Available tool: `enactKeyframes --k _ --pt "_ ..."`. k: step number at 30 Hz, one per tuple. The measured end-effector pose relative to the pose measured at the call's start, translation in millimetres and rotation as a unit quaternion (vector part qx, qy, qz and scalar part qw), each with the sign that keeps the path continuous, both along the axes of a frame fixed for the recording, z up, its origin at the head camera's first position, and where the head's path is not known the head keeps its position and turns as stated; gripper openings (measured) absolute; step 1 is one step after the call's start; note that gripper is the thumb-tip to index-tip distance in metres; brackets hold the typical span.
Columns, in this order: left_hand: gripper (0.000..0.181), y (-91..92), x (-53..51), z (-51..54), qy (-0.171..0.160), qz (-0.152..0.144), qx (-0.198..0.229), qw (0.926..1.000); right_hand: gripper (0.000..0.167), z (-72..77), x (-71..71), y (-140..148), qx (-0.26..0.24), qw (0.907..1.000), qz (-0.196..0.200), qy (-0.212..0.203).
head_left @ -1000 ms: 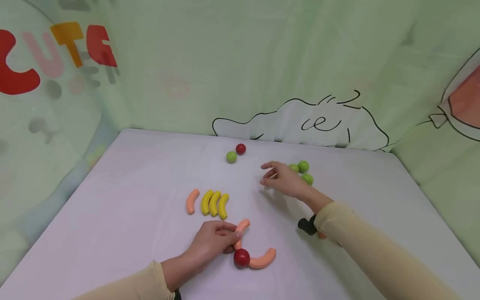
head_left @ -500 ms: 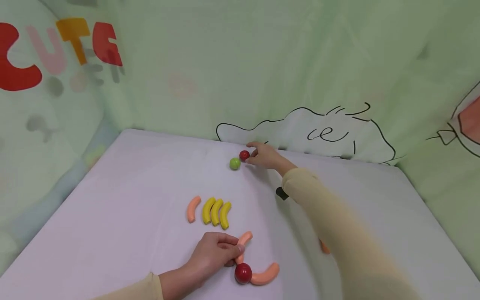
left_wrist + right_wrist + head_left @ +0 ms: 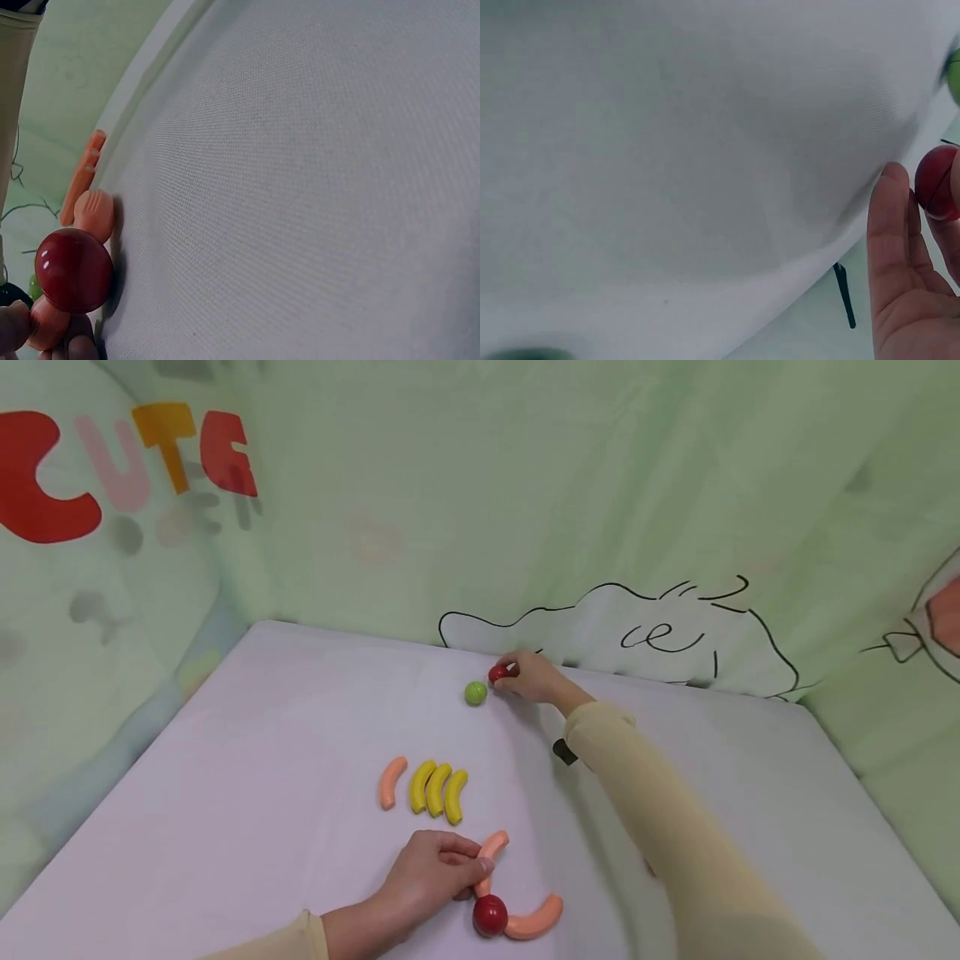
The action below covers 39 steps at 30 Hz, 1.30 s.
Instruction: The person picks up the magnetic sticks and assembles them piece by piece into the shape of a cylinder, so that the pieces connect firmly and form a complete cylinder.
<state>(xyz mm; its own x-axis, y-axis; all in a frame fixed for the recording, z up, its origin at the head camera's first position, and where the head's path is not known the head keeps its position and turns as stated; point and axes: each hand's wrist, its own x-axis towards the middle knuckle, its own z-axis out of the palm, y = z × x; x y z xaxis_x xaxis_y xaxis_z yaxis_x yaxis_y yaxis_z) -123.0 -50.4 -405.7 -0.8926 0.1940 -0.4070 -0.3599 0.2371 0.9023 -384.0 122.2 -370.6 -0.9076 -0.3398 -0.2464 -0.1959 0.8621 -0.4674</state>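
My left hand (image 3: pixel 431 877) pinches an orange banana-shaped piece (image 3: pixel 493 846) whose lower end touches a red ball (image 3: pixel 491 916). Another orange piece (image 3: pixel 536 920) meets that ball on its right. In the left wrist view the red ball (image 3: pixel 73 270) stands beside my fingertips. At the far side of the table, my right hand (image 3: pixel 534 678) pinches a second red ball (image 3: pixel 497 674) between thumb and finger; the right wrist view also has this ball (image 3: pixel 936 183) at my fingers. A green ball (image 3: pixel 476 693) lies just left of it.
Three yellow banana pieces (image 3: pixel 437 790) lie side by side mid-table, with one orange piece (image 3: pixel 392 782) to their left. Several orange pieces (image 3: pixel 82 176) appear in the left wrist view. A green cloth wall (image 3: pixel 525 485) rises behind the table.
My right hand has moved left and away from me to the far red ball, and its fingers have closed on it. My left hand keeps its hold on the orange piece.
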Motion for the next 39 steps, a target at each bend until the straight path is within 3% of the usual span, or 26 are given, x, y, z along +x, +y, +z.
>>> enactKeyframes --k 8,13,18,26,32,39 --pt "0.028 1.3 0.0 2.8 -0.016 -0.017 -0.028 0.9993 0.045 17.3 45.9 20 -0.02 0.9995 0.024 0.01" --pt "0.03 1.0 -0.4 4.4 -0.014 -0.02 -0.035 0.9991 0.043 23.6 89.1 40 -0.036 0.9984 0.041 0.018" --pt "0.032 1.1 -1.5 3.8 -0.008 -0.025 -0.015 0.9995 0.04 24.6 136.2 69 -0.059 0.9966 0.054 0.019" --pt "0.031 1.6 -3.4 6.3 0.01 -0.038 -0.028 0.9989 0.04 18.4 205.3 97 -0.074 0.9918 0.1 -0.029" --pt "0.031 2.3 -5.3 7.8 0.03 -0.061 -0.041 0.9968 0.041 8.3 232.5 107 -0.075 0.9871 0.115 -0.081" --pt "0.032 9.4 -7.9 9.9 0.034 -0.065 -0.056 0.9957 0.038 0.7 248.1 105 -0.081 0.984 0.105 -0.119"
